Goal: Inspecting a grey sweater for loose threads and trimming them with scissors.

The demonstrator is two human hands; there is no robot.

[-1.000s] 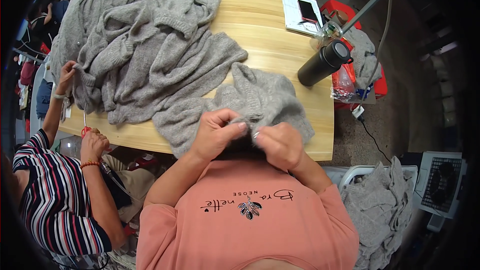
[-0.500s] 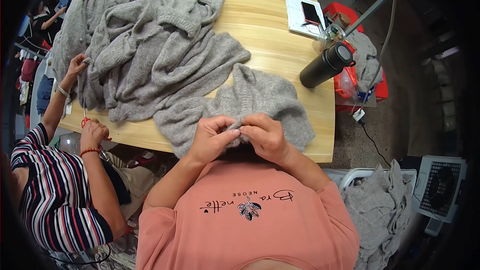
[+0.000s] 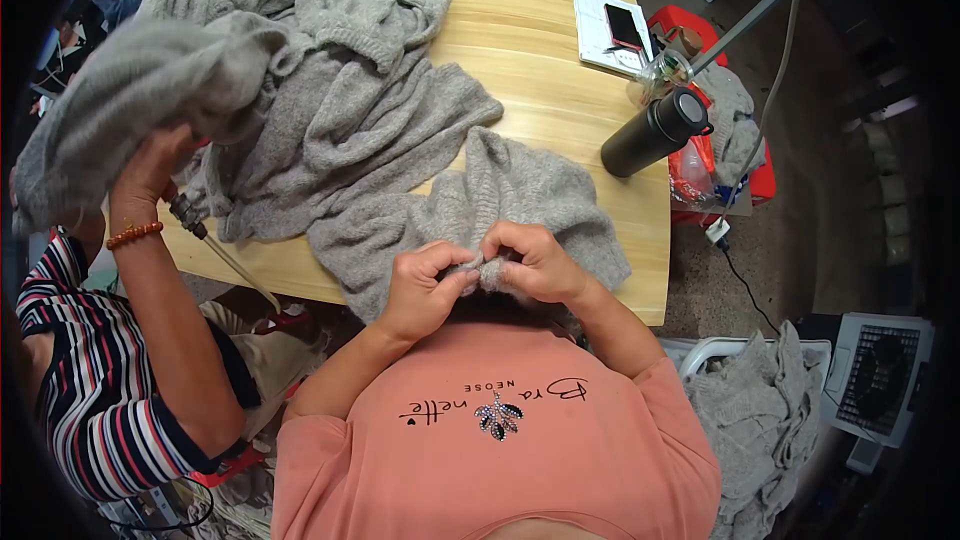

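A grey knitted garment (image 3: 545, 195) lies at the near edge of the table in front of me, its ribbed band running toward my hands. My left hand (image 3: 425, 285) pinches the near edge of the knit between thumb and fingers. Right beside it, my right hand (image 3: 530, 262) grips the same edge, with a small fold of fabric between the two hands. The fingertips are almost touching. Whether a small tool or thread is in the fingers, I cannot make out.
Grey knits (image 3: 350, 90) are heaped on the wooden table (image 3: 530, 30). At left a co-worker's hand (image 3: 150, 165) lifts a grey knit piece (image 3: 120, 90). A black flask (image 3: 655, 130), a phone (image 3: 622, 27) on papers, and a white bin (image 3: 700, 352) of knits are at right.
The co-worker has raised a knit piece at left, and the red-handled scissors are no longer visible. My hands keep their place; the fingers have shifted slightly and turned up a fold of edge.
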